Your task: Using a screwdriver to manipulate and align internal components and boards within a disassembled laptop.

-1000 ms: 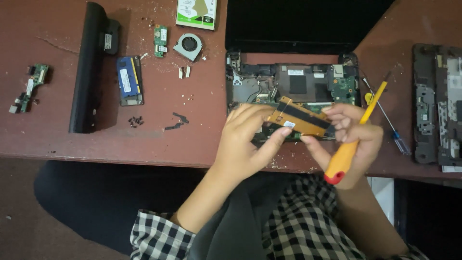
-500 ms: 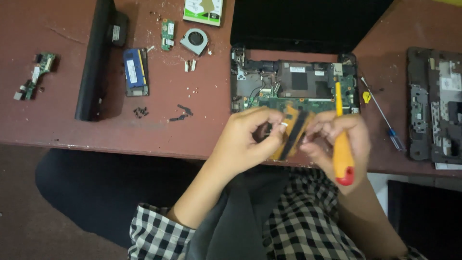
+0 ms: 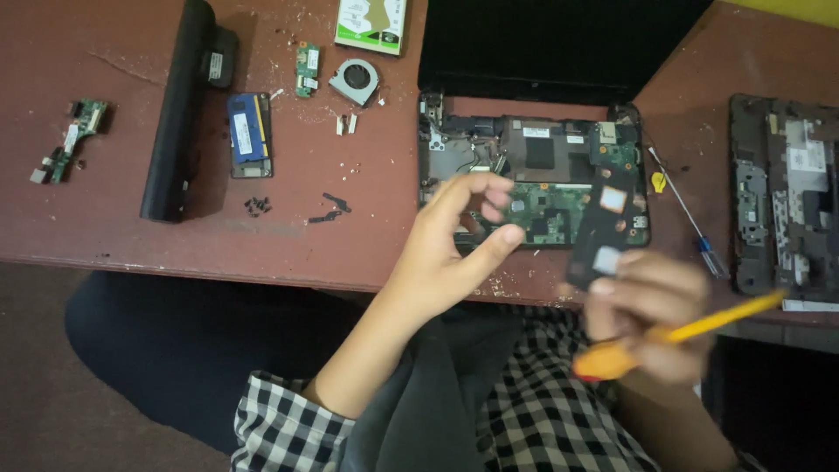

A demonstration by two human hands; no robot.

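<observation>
Dark flat circuit strip [image 3: 605, 229], thin and rigid-looking with pale square pads on its face, is pinched at its lower end by the right hand [image 3: 651, 319] and stands tilted over the near right corner of the opened laptop base [image 3: 533, 179], apparently lifted clear for inspection. That same fist also grips an orange-handled, yellow-shafted screwdriver [image 3: 677, 336], blurred, while the left hand [image 3: 459, 240] hovers empty above the green motherboard, fingers half curled and spread. Around it on the scuffed maroon table [image 3: 350, 236] lie a blue memory module [image 3: 249, 131], a round fan [image 3: 354, 80] and a long black battery [image 3: 179, 109], set apart like sorted removals.
</observation>
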